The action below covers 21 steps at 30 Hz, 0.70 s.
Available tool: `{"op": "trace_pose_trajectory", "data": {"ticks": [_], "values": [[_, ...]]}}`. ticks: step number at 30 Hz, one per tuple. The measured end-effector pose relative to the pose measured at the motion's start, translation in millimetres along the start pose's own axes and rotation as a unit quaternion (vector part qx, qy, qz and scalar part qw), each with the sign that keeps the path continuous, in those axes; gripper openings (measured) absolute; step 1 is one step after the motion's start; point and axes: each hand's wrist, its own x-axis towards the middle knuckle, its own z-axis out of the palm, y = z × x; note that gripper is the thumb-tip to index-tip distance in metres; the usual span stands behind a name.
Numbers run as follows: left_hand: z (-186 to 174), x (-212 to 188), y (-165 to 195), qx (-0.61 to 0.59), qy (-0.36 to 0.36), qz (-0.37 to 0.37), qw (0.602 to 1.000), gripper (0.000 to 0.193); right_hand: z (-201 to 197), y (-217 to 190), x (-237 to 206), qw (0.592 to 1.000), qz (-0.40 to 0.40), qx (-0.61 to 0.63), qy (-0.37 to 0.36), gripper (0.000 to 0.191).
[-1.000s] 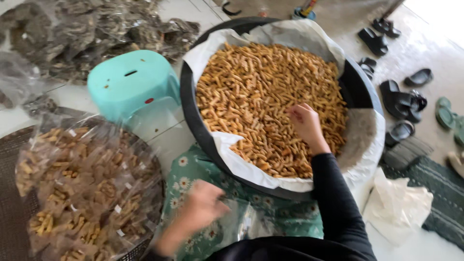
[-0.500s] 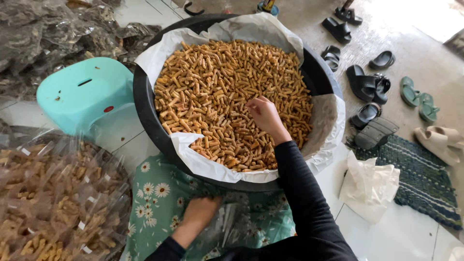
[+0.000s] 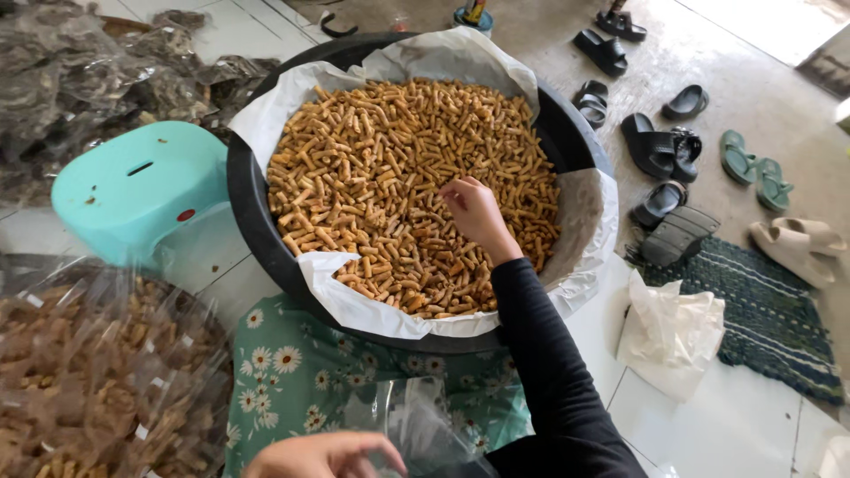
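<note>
Glossy black plastic basin (image 3: 257, 221), paper-lined

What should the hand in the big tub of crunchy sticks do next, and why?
Probably close the fingers on a small handful and carry it to the bag. The right hand rests fingers-down on the golden snack sticks in the paper-lined black tub, while the left hand is at a clear plastic bag near the lap, which looks empty.

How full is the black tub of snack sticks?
Nearly full: the golden snack sticks cover the paper-lined black tub almost rim to rim, hiding its bottom.
</note>
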Motion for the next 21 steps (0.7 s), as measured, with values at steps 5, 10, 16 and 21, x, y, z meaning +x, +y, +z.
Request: {"op": "trace_pose_trajectory", "data": {"ticks": [5,10,16,21], "values": [[15,-3,51,0.277,0.252,0.184,0.909,0.042,1,8,-2,1.0,0.003,0.003,0.013,0.009],[8,37,162,0.467,0.475,0.492,0.56,0.001,1,16,0,0.992,-0.082,-0.012,0.099,0.014],[-87,128,328,0.067,0.48,0.592,0.645,0.013,2,8,5,0.986,-0.03,-0.047,0.157,0.012],[-137,164,356,-0.04,0.406,0.578,0.707,0.061,-1,3,7,0.985,-0.024,-0.03,0.167,0.013]]}}
